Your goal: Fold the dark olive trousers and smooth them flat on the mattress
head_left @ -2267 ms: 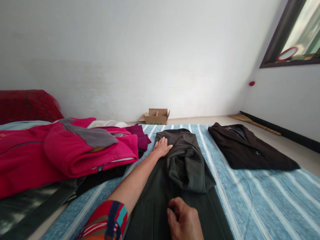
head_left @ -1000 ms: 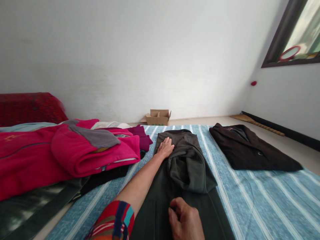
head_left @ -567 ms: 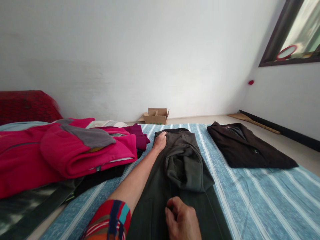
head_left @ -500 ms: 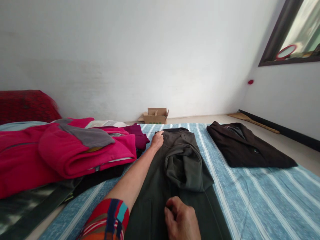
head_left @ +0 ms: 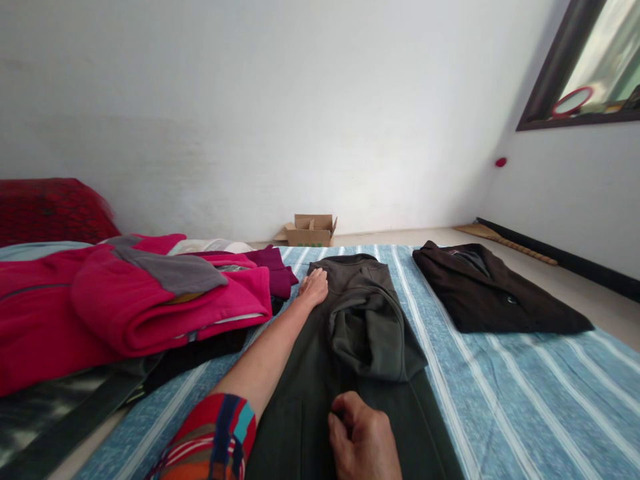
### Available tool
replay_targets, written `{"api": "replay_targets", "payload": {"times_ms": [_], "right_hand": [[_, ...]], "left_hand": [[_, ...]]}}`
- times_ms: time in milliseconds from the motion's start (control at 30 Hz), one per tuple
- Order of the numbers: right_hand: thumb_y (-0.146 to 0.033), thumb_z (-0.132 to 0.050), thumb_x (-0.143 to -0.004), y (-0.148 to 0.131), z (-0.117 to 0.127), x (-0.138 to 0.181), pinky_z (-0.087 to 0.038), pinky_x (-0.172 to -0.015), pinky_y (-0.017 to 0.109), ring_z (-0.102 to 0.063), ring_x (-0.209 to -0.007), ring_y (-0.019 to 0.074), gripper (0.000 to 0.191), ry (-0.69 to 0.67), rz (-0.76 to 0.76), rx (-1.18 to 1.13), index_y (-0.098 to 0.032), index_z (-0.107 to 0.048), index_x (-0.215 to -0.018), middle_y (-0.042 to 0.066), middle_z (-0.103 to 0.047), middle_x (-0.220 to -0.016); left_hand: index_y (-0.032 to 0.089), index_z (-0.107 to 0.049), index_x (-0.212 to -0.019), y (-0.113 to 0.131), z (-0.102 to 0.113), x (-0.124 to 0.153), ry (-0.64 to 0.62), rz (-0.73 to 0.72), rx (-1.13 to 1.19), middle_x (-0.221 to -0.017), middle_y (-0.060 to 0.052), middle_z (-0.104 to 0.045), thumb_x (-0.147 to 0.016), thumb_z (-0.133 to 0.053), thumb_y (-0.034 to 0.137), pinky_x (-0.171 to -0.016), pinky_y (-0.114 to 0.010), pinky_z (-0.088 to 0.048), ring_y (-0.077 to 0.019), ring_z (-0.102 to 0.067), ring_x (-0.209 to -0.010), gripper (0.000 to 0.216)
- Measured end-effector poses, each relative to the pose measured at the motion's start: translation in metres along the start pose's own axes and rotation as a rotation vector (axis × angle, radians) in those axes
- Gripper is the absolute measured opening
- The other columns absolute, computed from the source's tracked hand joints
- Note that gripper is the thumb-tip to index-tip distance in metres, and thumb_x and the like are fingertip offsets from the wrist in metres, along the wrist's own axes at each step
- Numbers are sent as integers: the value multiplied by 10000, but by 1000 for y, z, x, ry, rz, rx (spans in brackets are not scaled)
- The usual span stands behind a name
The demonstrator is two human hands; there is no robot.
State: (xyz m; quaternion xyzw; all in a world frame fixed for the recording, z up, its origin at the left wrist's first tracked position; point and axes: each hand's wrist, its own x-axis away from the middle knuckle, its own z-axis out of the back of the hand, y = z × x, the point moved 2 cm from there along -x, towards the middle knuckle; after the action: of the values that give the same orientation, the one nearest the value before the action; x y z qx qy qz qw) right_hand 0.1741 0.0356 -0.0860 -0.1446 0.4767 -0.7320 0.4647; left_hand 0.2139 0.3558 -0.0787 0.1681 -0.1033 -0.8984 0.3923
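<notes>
A dark green jacket (head_left: 320,347) lies lengthwise on the bed in front of me, with its collar at the far end. A sleeve-like part (head_left: 367,327) is folded over on top of it, making a loose loop. My left hand (head_left: 314,287) rests palm down on the jacket's left shoulder, beside the collar, its fingers stretched forward over the cloth. Close to me, my right hand (head_left: 365,437) is curled with thumb and forefinger together, gripping the middle of the jacket. The fold between those fingers is mostly hidden.
On the left is a heap of clothes with a pink and grey fleece (head_left: 170,300) and a purple garment (head_left: 277,270). A folded dark brown coat (head_left: 495,293) lies right, on the striped blue sheet (head_left: 540,393). A cardboard box (head_left: 310,232) stands beyond the bed by the wall.
My left hand has let go of the jacket's corner by the collar and come slightly nearer, flattening onto the shoulder. My right hand and the jacket have barely moved.
</notes>
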Motion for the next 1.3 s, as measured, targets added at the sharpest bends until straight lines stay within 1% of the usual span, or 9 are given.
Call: {"api": "replay_targets", "payload": {"times_ms": [167,433,500,700,933,1167,1300], "right_hand": [[-224,-451,-825,-1,0,0,-262,-487,245,-546,-478,127,142,-7,-2,0,-210,-576,-761,-14,-596,-552],[-215,-441,-813,0,-1,0,-267,-484,245,-559,-484,139,153,-42,-32,7,-209,-582,-754,-5,-604,-552],[-214,-437,-813,0,-1,-1,-268,-486,245,-561,-486,139,156,-47,-39,6,-211,-580,-752,-3,-608,-558],[-229,-431,-814,1,-1,0,-263,-482,250,-572,-500,149,151,-88,-49,5,-214,-569,-753,1,-609,-564],[-209,-441,-800,-2,3,-2,-271,-493,246,-575,-503,143,149,-54,-47,30,-214,-583,-756,-4,-616,-570],[-206,-447,-801,-4,3,-1,-260,-488,245,-559,-484,133,152,-54,-50,42,-215,-588,-743,-8,-610,-555],[-198,-455,-795,-4,3,-2,-256,-487,246,-551,-477,131,143,-43,-41,44,-217,-586,-744,-12,-603,-546]], "left_hand": [[193,-523,-1214,-1,-5,4,37,-30,-80,-1290,-101,-493,-903,-536,317,-922,-466,-453,-239,-526,-1104,335],[203,-492,-1263,1,-7,6,24,-73,-141,-1370,-105,-428,-902,-535,320,-996,-519,-374,-272,-453,-1205,382],[192,-475,-1280,1,-8,5,12,-91,-146,-1376,-108,-422,-897,-542,320,-999,-535,-364,-282,-441,-1218,409],[189,-482,-1272,5,-5,4,-7,-111,-171,-1365,-108,-434,-897,-544,315,-991,-527,-378,-278,-454,-1207,400],[191,-466,-1291,10,0,7,19,-112,-203,-1403,-109,-393,-901,-537,299,-1017,-542,-343,-289,-409,-1251,410],[174,-509,-1232,4,0,-3,-10,-117,-216,-1290,-104,-495,-893,-554,308,-929,-489,-444,-254,-519,-1124,367],[172,-518,-1216,6,4,-4,-18,-112,-220,-1262,-101,-513,-894,-553,312,-904,-469,-464,-243,-539,-1089,353]]}}
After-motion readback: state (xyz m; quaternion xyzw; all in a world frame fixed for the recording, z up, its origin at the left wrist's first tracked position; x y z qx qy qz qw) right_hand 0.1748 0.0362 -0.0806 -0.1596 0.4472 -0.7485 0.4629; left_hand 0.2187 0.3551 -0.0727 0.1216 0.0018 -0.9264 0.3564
